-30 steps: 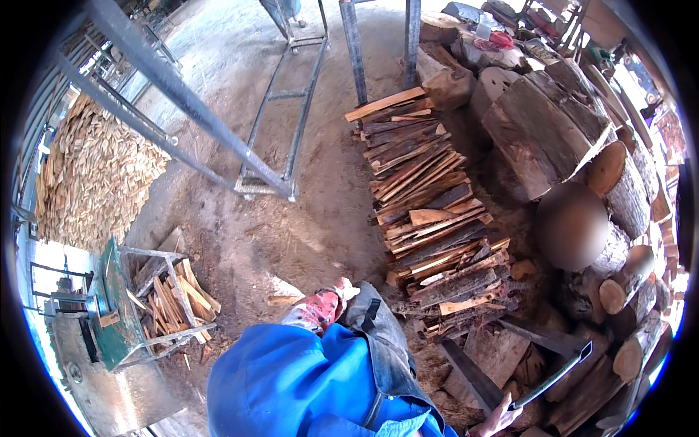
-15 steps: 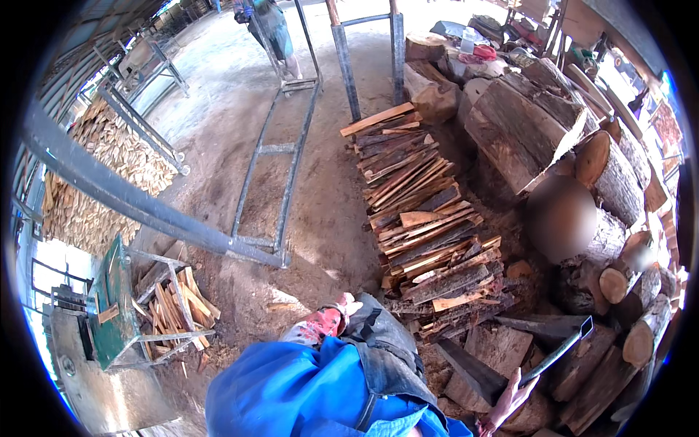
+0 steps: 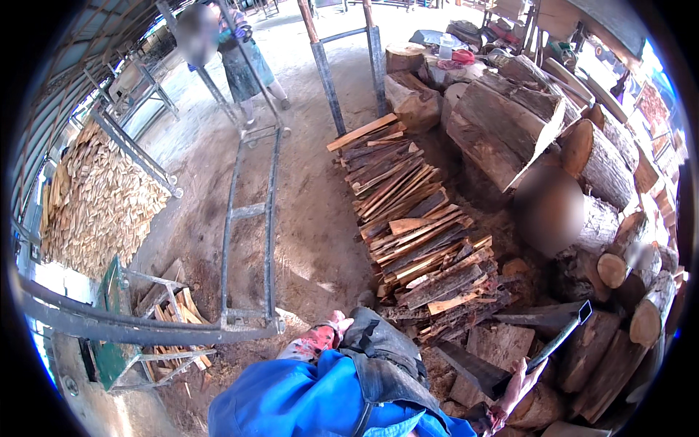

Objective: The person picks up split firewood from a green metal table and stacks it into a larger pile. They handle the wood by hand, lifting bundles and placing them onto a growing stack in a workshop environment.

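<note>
My right hand [image 3: 518, 382] is closed around a square metal tube [image 3: 559, 341], whose hollow end points up at the lower right. This tube stands at the near end of a long row of split firewood [image 3: 419, 226]. My left hand [image 3: 337, 324], below a red patterned sleeve, is low in front of me beside my dark trouser leg [image 3: 382, 339]. Its fingers are too small and blurred to make out, and I see no object in it. Ahead to the left lies a long metal frame [image 3: 247, 211] with upright bars at its far and near ends.
Another person [image 3: 244, 69] stands by the frame's far uprights. Large logs [image 3: 506, 131] pile up along the right. Further left are a heap of split wood [image 3: 109, 197] and a green metal stand [image 3: 113, 320] with sticks beside it. Two posts [image 3: 328, 84] rise at the row's far end.
The long metal frame has come nearer and its near bar has dropped in the picture. The other person has come closer too. My view has shifted slightly; my right hand stays at the tube.
</note>
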Tool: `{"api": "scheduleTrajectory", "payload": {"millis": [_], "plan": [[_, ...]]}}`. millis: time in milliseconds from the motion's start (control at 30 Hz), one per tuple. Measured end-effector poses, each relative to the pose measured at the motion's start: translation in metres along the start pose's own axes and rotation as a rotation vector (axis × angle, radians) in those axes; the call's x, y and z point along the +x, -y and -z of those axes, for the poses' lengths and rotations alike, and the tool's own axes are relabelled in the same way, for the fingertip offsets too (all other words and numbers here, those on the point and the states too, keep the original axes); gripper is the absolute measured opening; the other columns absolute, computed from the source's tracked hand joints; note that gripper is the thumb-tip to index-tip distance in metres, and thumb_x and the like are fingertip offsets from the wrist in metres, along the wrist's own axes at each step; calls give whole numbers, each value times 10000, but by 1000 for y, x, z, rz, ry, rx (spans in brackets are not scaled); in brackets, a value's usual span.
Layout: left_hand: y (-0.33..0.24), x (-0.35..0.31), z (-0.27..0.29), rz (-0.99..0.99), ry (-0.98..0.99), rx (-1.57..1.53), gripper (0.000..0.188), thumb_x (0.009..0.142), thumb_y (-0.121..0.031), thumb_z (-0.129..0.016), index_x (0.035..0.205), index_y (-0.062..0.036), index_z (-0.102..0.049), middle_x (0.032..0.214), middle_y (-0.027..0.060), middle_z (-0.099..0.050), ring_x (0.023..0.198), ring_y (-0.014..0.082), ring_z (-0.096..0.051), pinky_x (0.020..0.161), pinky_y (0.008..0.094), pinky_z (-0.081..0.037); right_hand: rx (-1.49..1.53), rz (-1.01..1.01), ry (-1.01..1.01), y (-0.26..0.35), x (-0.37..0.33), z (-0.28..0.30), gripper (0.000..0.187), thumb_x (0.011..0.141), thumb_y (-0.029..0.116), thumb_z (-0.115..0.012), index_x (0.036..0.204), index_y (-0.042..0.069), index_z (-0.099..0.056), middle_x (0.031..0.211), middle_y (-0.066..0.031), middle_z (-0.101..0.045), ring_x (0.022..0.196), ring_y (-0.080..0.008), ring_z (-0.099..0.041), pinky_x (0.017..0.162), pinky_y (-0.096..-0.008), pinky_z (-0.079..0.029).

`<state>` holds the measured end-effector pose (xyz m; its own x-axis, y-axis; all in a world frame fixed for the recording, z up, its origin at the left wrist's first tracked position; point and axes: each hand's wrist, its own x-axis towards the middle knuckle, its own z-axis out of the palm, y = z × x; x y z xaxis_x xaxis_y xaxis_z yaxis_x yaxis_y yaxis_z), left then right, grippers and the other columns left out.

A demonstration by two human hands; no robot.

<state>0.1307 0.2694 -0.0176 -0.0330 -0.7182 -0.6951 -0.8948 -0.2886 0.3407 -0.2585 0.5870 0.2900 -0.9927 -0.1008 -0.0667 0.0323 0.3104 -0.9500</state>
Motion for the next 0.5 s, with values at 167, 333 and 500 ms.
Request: {"api": "scheduleTrajectory", "payload": {"millis": [167,333,500], "plan": [[-28,12,3,-56,69,-8,532,733,-434,-754,1052,-28,-627,1095,202,-650,1053,315,-618,887,419,-485,8,-11,-12,5,-2,-4,699,897,121,-587,1504,93,-240,1024,-89,-566,763,-158,-601,681,-295,-505],[-49,-3,16,-58,73,-119,512,704,-376,-794,1011,-30,-574,1006,184,-640,991,270,-614,864,413,-481,32,-8,-53,2,-3,-8,697,900,127,-592,1503,94,-243,945,-65,-566,728,-148,-596,662,-283,-501],[-24,18,9,-67,65,-132,497,709,-374,-794,978,-20,-573,968,188,-636,949,270,-615,805,420,-481,-22,18,-16,-20,9,2,688,903,168,-601,1496,90,-261,929,-68,-566,727,-151,-595,654,-282,-488]]}}
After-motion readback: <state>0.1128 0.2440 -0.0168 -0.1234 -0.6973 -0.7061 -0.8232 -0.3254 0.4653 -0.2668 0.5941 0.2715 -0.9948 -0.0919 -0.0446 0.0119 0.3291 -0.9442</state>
